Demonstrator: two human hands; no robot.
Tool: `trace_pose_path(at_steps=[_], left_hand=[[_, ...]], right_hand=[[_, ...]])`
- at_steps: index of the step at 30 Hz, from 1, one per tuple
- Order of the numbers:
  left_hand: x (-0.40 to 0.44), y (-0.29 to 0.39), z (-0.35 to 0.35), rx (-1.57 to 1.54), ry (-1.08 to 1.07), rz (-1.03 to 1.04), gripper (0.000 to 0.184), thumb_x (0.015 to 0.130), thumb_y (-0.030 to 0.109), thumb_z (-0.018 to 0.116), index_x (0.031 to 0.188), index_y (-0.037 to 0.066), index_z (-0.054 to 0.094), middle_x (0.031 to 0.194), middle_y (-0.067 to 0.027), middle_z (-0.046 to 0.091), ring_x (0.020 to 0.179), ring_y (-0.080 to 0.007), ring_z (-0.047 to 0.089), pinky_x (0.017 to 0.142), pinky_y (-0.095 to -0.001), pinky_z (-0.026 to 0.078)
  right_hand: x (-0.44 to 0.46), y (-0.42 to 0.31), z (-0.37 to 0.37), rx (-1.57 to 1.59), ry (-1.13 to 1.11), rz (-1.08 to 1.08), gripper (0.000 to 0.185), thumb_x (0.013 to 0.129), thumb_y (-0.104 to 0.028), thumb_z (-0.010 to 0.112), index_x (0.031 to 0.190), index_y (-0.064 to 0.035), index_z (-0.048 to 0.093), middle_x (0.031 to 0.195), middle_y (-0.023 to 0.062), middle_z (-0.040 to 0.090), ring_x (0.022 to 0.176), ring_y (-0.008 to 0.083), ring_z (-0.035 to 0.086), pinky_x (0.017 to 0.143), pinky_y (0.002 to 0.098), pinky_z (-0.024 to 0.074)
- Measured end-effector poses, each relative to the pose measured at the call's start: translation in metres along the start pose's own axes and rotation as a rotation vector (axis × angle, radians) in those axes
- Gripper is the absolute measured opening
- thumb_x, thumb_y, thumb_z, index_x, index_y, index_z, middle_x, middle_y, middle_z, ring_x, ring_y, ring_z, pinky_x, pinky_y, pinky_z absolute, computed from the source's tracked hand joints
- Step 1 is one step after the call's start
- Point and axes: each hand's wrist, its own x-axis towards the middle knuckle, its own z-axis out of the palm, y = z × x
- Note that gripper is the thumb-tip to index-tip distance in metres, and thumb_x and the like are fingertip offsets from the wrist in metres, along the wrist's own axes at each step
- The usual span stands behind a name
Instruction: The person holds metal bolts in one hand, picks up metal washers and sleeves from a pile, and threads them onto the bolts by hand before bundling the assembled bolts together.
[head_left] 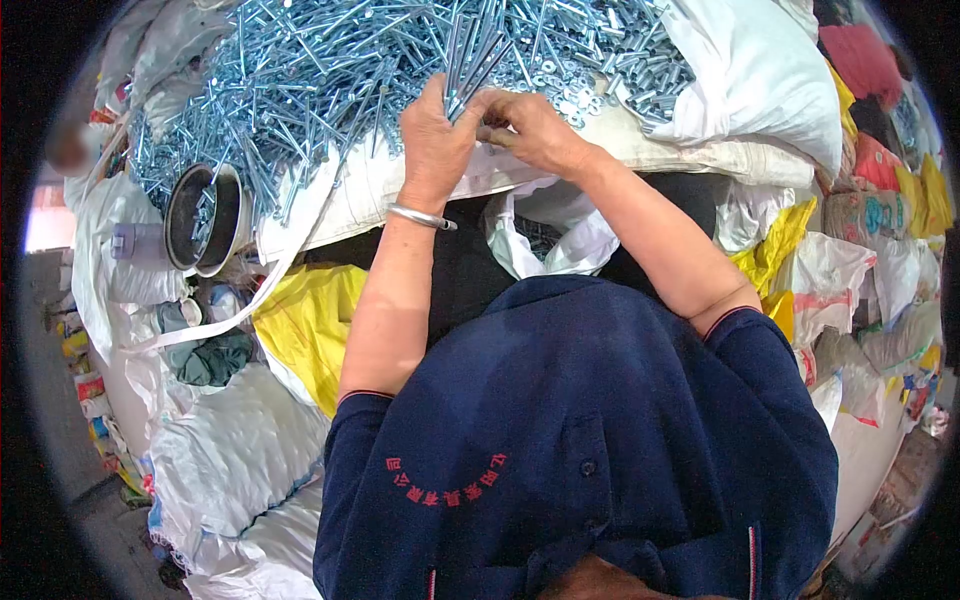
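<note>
Below the far metal pile, the left hand gripped 1 bundle of bolts, probably keeping them aligned; the right hand's fingers curled alongside, contents unclear.

The rods are glossy metal, the shirt matt cloth.

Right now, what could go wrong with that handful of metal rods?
The rods fan out above the left hand, so one might slip loose. A dropped rod could land in the open white bag, nearer the body. Small washers lie just beyond the right hand, so a stray one might get mixed in.
</note>
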Motion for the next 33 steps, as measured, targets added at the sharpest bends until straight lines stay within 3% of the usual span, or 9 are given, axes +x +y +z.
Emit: trace_pose_path(at_steps=[1, 10, 12, 14, 20, 22, 25, 29, 33], left_hand=[[0.0, 0.0, 0.0, 0.001, -0.001, -0.001, 0.026, 0.083, 0.024, 0.075, 0.092, 0.001, 0.064, 0.077, -0.009, 0.067, 0.067, -0.0172, 0.061, 0.064, -0.0323, 0.048], [0.003, 0.004, -0.001, 0.055, 0.075, 0.008, 0.028, 0.083, 0.025, 0.075, 0.09, 0.001, 0.063, 0.075, -0.0121, 0.068, 0.063, -0.0244, 0.064, 0.059, -0.0343, 0.048], [0.0, 0.006, -0.003, -0.025, -0.01, -0.084, 0.026, 0.085, 0.025, 0.074, 0.093, 0.002, 0.067, 0.082, -0.0087, 0.07, 0.072, -0.0146, 0.063, 0.067, -0.0303, 0.049], [0.001, 0.009, -0.008, -0.046, -0.055, -0.066, 0.025, 0.085, 0.025, 0.073, 0.094, 0.002, 0.068, 0.082, -0.008, 0.07, 0.072, -0.0132, 0.062, 0.068, -0.0293, 0.049], [0.003, 0.001, -0.014, -0.072, -0.124, 0.008, 0.024, 0.085, 0.024, 0.073, 0.094, 0.003, 0.068, 0.081, -0.006, 0.07, 0.072, -0.0102, 0.061, 0.069, -0.0272, 0.049], [0.003, 0.004, -0.013, -0.045, -0.131, -0.034, 0.024, 0.085, 0.023, 0.073, 0.094, 0.002, 0.068, 0.081, -0.0057, 0.07, 0.072, -0.0098, 0.061, 0.069, -0.027, 0.049], [0.004, 0.004, -0.007, -0.005, -0.098, -0.04, 0.023, 0.084, 0.022, 0.074, 0.094, 0.002, 0.068, 0.08, -0.0054, 0.071, 0.071, -0.0092, 0.062, 0.066, -0.0265, 0.049], [0.005, 0.0, 0.003, -0.103, -0.019, -0.015, 0.027, 0.08, 0.024, 0.077, 0.086, 0.001, 0.064, 0.074, -0.0107, 0.065, 0.062, -0.019, 0.057, 0.059, -0.0313, 0.046], [0.007, -0.012, 0.006, -0.038, 0.002, 0.037, 0.029, 0.08, 0.025, 0.077, 0.085, 0.001, 0.062, 0.07, -0.0099, 0.064, 0.058, -0.0193, 0.055, 0.056, -0.0319, 0.045]], right_hand=[[0.0, -0.001, 0.004, 0.041, 0.064, 0.016, 0.026, 0.082, -0.02, 0.068, 0.096, 0.0015, 0.064, 0.09, 0.0199, 0.064, 0.084, 0.0366, 0.063, 0.072, 0.0421, 0.0498], [-0.002, -0.005, 0.014, -0.194, 0.188, -0.034, 0.025, 0.083, -0.018, 0.065, 0.083, 0.0055, 0.058, 0.086, 0.0205, 0.058, 0.079, 0.0401, 0.059, 0.07, 0.047, 0.0475], [-0.003, -0.003, 0.01, -0.147, 0.135, -0.055, 0.023, 0.084, -0.017, 0.064, 0.084, 0.0056, 0.058, 0.086, 0.0206, 0.058, 0.08, 0.0399, 0.059, 0.07, 0.0467, 0.0473], [-0.003, -0.001, 0.006, -0.105, 0.087, -0.075, 0.021, 0.085, -0.015, 0.063, 0.085, 0.0057, 0.059, 0.087, 0.0206, 0.059, 0.081, 0.0398, 0.059, 0.07, 0.0463, 0.0472], [-0.006, 0.005, 0.007, 0.056, 0.081, -0.021, 0.024, 0.084, -0.018, 0.067, 0.084, 0.0054, 0.06, 0.083, 0.02, 0.061, 0.079, 0.0374, 0.061, 0.07, 0.0428, 0.048], [-0.007, -0.002, 0.005, 0.025, 0.073, 0.166, 0.029, 0.081, -0.023, 0.072, 0.084, 0.004, 0.061, 0.08, 0.019, 0.061, 0.077, 0.0367, 0.061, 0.069, 0.0424, 0.0484], [-0.005, -0.001, 0.01, -0.147, 0.158, 0.099, 0.031, 0.078, -0.024, 0.074, 0.089, 0.0021, 0.062, 0.082, 0.018, 0.063, 0.077, 0.0353, 0.062, 0.068, 0.0416, 0.0488], [-0.004, -0.001, 0.016, -0.201, 0.273, 0.096, 0.032, 0.077, -0.024, 0.075, 0.093, 0.001, 0.061, 0.086, 0.0176, 0.064, 0.078, 0.0332, 0.063, 0.069, 0.0391, 0.0498], [-0.009, -0.002, 0.021, 0.187, 0.284, 0.189, 0.038, 0.083, -0.024, 0.071, 0.109, 0.0007, 0.06, 0.088, 0.0128, 0.067, 0.081, 0.0235, 0.065, 0.072, 0.0347, 0.0512]])
